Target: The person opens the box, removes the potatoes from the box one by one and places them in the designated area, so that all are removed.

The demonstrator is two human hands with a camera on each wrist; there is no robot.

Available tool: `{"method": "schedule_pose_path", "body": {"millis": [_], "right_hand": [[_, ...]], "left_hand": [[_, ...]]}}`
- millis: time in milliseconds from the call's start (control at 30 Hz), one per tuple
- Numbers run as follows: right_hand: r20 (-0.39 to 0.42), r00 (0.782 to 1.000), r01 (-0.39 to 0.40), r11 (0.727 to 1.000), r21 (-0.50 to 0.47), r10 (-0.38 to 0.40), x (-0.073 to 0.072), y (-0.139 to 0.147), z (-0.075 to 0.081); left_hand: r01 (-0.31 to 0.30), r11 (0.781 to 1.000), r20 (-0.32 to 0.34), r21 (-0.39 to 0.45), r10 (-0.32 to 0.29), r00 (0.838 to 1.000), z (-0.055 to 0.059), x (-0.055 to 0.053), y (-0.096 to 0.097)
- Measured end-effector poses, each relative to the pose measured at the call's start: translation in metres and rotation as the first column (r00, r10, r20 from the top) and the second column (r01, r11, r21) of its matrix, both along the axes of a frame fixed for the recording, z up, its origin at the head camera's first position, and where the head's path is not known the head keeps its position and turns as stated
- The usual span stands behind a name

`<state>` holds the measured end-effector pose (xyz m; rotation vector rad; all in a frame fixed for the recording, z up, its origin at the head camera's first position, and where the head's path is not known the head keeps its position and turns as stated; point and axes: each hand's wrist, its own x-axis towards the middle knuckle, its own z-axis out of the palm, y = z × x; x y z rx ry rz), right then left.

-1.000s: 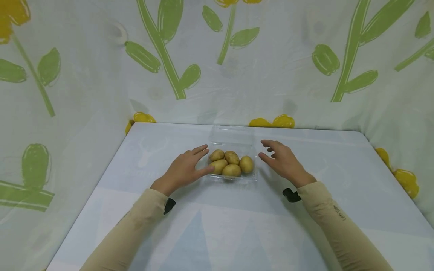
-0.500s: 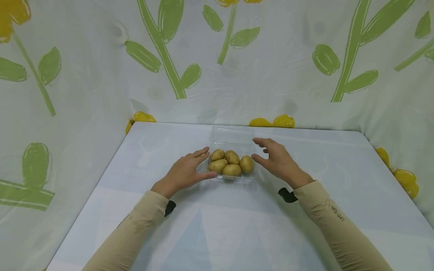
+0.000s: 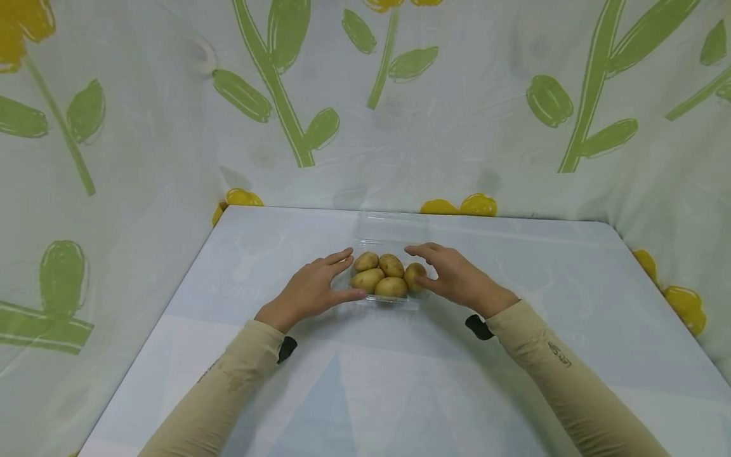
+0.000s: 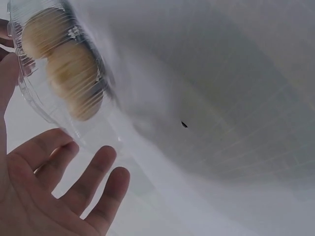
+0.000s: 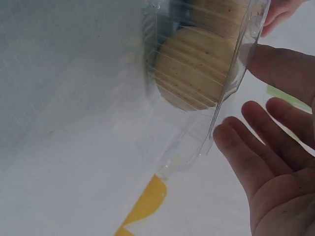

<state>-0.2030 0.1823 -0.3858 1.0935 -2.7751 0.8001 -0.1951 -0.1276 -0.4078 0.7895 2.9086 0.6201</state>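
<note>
Head view: your left hand (image 3: 308, 293), thumb and fingers apart, borders a clear, ribbed container (image 3: 393, 245), lid folded back; between both hands' fingers it holds five smooth, yellow-brown potatoes (image 3: 391, 287); your right hand (image 3: 457, 279) also has thumb and fingers apart.

In the head view, the right hand (image 3: 457, 279) partly covers the potato (image 3: 414, 275) nearest its thumb and obscures the adjacent side of the clear container (image 3: 400, 301). Lettering (image 3: 559, 354) on the sleeve (image 3: 577, 390) behind that hand is too small to read. Beyond the left hand's (image 3: 308, 289) fingertips, a dark speck (image 4: 184, 124) is unidentifiable. Both wrist views cut off the container above the fingers.
</note>
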Motion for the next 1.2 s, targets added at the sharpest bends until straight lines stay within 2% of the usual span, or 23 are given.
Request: {"method": "schedule_pose_path", "body": {"millis": [167,300,533,667,1000,1200], "right_hand": [[-0.012,1.000,-0.019,0.999,0.045,0.019,-0.004,-0.004,-0.003],[0.016,1.000,-0.016,0.993,0.118,0.015,-0.005,-0.010,-0.003],[0.099,0.994,0.027,0.973,0.231,-0.051,-0.004,-0.020,0.001],[0.104,0.991,0.047,0.960,0.276,-0.079,-0.004,-0.023,0.001],[0.045,0.998,0.033,0.952,0.305,-0.049,-0.006,-0.026,0.003],[0.016,1.000,0.000,0.962,0.273,-0.005,-0.008,-0.023,0.001]], "left_hand": [[0.008,1.000,-0.011,-0.014,-0.008,1.000,0.001,-0.002,0.000],[0.008,1.000,-0.002,-0.017,-0.008,1.000,0.002,-0.003,0.000],[0.015,1.000,-0.004,-0.011,-0.015,1.000,0.004,-0.002,0.000],[0.010,1.000,0.001,-0.005,-0.010,1.000,0.004,-0.002,0.000],[0.001,1.000,0.014,0.004,-0.001,1.000,0.006,-0.001,0.002],[0.009,1.000,0.004,-0.009,-0.009,1.000,0.006,-0.002,0.002]]}}
